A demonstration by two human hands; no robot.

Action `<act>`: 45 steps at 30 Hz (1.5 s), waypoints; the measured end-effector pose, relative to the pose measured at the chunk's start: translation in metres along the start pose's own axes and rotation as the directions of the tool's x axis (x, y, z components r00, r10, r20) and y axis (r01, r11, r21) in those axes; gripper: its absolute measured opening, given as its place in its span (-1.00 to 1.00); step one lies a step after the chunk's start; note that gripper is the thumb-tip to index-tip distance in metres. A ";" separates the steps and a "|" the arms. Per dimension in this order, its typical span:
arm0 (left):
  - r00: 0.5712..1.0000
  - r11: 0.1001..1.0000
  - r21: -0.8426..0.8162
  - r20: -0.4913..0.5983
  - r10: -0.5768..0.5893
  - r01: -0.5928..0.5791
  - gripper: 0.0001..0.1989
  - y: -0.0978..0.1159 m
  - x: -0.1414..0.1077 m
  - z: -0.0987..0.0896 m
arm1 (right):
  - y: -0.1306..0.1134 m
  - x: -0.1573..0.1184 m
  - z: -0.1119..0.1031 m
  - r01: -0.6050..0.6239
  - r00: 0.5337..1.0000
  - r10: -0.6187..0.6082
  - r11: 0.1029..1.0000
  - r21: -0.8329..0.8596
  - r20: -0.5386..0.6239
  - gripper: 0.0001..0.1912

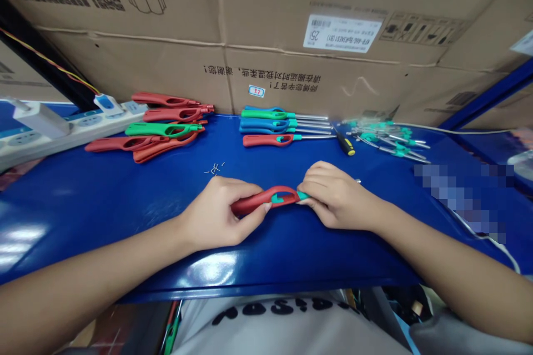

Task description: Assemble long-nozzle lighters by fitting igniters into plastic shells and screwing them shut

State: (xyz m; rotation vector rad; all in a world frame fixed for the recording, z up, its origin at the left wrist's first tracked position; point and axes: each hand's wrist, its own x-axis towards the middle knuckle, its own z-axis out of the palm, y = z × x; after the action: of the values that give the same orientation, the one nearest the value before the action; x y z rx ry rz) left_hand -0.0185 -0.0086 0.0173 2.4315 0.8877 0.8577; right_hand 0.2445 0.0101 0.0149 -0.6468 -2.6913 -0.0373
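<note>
Over the front of the blue table, both hands hold one red utility lighter with a teal trigger. My left hand is closed round its handle, thumb near the trigger opening. At the other end, my right hand pinches the teal collar; its fingers hide most of the metal rod, whose tip seems to peek out beyond them. Behind lie lighters with rods attached, among them a red lighter, a blue lighter and a green lighter. Small screws are scattered near my left hand.
Red and green handle shells are piled at the back left, beside a white power strip. A yellow-black screwdriver and metal rods with teal parts lie at the back right. A cardboard box walls off the rear of the blue table.
</note>
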 end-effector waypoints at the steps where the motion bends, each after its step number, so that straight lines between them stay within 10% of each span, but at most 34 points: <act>1: 1.000 1.000 0.019 -0.002 0.021 -0.021 -0.79 0.000 0.000 0.000 | 0.000 0.000 0.000 -0.007 1.000 0.007 1.000 0.008 0.010 -0.75; 11: 0.981 0.966 0.175 -0.006 0.192 -0.188 -0.86 -0.016 0.002 -0.004 | 0.000 0.003 -0.005 -0.034 0.998 0.036 0.998 -0.055 0.042 -0.77; 26: 0.998 0.949 0.311 0.053 0.042 -0.056 -0.71 -0.027 0.009 -0.008 | 0.009 0.000 -0.012 -0.203 0.972 0.216 0.970 -0.132 0.090 -0.69; 36: 0.985 0.837 0.521 0.119 0.125 -0.169 -0.66 -0.027 0.004 -0.003 | 0.003 0.001 -0.010 -0.279 0.912 0.314 0.947 -0.162 0.265 -0.63; 45: 0.981 0.981 0.189 0.191 0.014 -0.051 -0.70 -0.023 0.004 -0.003 | 0.001 -0.002 -0.003 -0.190 0.961 0.229 0.954 -0.232 0.156 -0.59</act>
State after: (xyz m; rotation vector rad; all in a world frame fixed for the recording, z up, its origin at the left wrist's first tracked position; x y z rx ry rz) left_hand -0.0277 0.0106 0.0083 2.6482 0.8980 0.5606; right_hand 0.2474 0.0096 0.0172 -1.0479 -2.7983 -0.2264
